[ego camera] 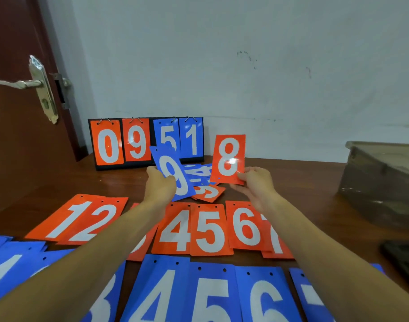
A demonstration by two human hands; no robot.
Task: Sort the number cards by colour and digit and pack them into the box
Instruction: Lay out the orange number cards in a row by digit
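Right grip (252, 184) pinches 8 (229, 159); box (384, 177) unclear.

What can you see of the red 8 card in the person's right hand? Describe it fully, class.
The red 8 card is a tall orange-red rectangle with a large white 8. It looks like glossy plastic, and glare sits on the digit's lower loop. A small dot near its lower left corner may be a punched hole. It is upright, slightly tilted, facing the camera and lifted above the table. The right hand pinches its lower right corner. Nothing else visibly touches it.
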